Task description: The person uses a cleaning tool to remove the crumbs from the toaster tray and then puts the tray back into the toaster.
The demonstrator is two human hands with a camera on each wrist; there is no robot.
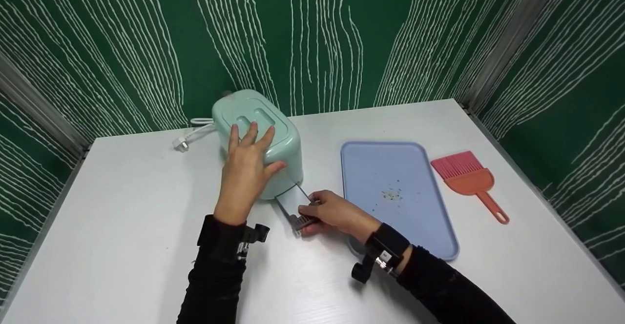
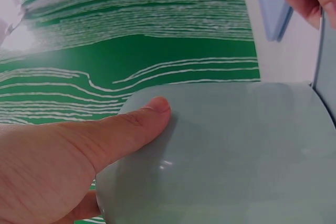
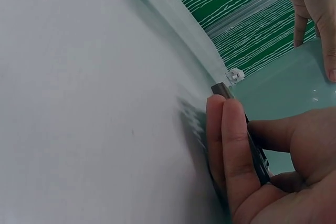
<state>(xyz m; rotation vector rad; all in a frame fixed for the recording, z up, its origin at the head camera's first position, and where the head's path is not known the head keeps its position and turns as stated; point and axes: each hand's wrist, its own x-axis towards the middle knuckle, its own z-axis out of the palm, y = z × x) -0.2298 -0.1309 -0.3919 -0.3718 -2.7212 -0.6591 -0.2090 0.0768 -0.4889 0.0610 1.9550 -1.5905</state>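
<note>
A mint-green toaster [image 1: 288,155] with a lid over its top stands at the back left of the table. My left hand [image 1: 244,168] rests on it, fingers spread over the lid and thumb along the near end; the left wrist view shows that thumb [image 2: 142,121] against the smooth housing. From the low near end of the toaster a crumb tray [image 1: 293,199] sticks partly out. My right hand [image 1: 334,212] pinches its dark grey handle [image 1: 303,221] between thumb and fingers. In the right wrist view two fingers [image 3: 233,135] lie along the handle's outer side.
To the right lies a blue tray [image 1: 390,163] with a small heap of crumbs [image 1: 391,194] on it. An orange dustpan [image 1: 471,181] with a pink brush [image 1: 459,163] lies beyond it. The toaster's white plug [image 1: 181,143] and cord lie at the back left, near the green wall [image 1: 332,36].
</note>
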